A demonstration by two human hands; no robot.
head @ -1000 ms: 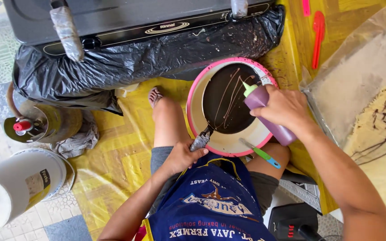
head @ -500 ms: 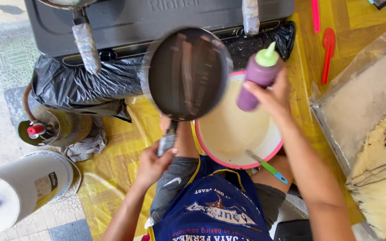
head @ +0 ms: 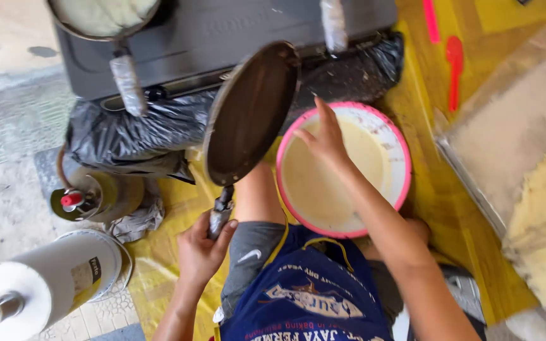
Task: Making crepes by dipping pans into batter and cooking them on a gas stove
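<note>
- The floor point(head: 7, 164) is pale patterned tile.
- A yellow sheet point(head: 456, 189) covers its right part.
- On the sheet: a pink-rimmed bowl point(head: 399, 151) of batter, a red spoon point(head: 455, 69), a clear-wrapped tray point(head: 507, 145).
- On the tiles: a gas canister point(head: 86, 199), a paper roll point(head: 33, 293).

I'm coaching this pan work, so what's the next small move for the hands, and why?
Probably lower the dark pan face-down toward the pale batter in the pink-rimmed bowl. The left hand holds the pan by its wrapped handle, tilted on edge beside the bowl, and the right hand hovers empty over the batter, so the way looks free once that hand withdraws.
</note>
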